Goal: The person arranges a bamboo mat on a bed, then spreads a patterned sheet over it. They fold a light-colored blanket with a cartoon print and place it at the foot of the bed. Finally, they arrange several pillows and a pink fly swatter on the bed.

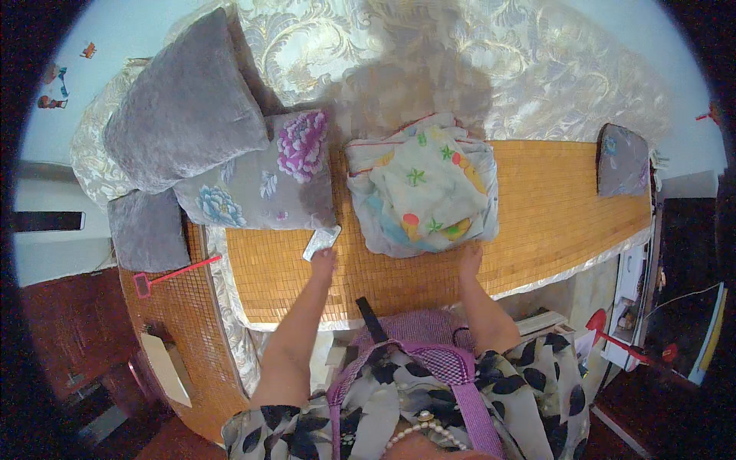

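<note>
- Centre of the frame: a folded quilt [429,188], pale with green stars and orange and red patches, lies in a rounded stack on a golden-brown slatted mat [544,192].
- Just left of centre: the left hand [324,262] reaches up from the lower edge, its fingers grasping the lower end of a flat, whitish, phone-like object [320,243], just below a flowered pillow.
- Right of centre: the right hand [471,261] is at the quilt's lower right edge; its fingers are too small and blurred for me to tell whether they grasp the cloth or merely touch it.
- Upper left: a large plain grey cushion [184,107] leans over the grey flowered pillow [257,184], which shows purple and blue blooms.
- Right side: a smaller flowered cushion [622,161] stands near the mat's far end.
- Lower left: a red fly swatter [180,274] lies slantwise.
- Bottom: the person wears a leaf-patterned top [537,391] and a purple apron [414,330].
</note>
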`<action>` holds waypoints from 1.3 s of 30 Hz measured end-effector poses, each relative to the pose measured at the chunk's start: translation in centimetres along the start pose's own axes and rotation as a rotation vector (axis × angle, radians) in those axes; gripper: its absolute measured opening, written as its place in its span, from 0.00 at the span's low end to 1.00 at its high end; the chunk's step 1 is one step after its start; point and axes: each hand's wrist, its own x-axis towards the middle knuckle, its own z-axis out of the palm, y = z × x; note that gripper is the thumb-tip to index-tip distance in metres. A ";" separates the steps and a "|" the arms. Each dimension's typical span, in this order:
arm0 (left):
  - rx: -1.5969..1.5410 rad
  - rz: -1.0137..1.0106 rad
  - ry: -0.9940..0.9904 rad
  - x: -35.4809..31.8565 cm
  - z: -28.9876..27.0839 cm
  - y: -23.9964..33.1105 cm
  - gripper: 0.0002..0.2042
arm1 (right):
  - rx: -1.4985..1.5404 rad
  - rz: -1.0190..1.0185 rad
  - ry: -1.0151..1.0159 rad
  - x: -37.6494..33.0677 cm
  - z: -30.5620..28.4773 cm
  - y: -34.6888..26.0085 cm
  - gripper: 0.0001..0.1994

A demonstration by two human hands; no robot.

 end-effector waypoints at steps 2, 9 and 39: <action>0.058 0.062 0.023 1.0 2.7 8.6 0.12 | 0.104 -0.020 -0.063 2.7 1.6 -3.2 0.25; 0.272 0.831 -0.043 6.1 8.2 29.9 0.15 | 0.137 -0.301 -0.208 14.0 9.1 -16.7 0.20; 0.993 1.591 0.827 17.9 21.3 64.7 0.19 | -0.935 -0.834 -0.117 50.3 9.8 -54.0 0.12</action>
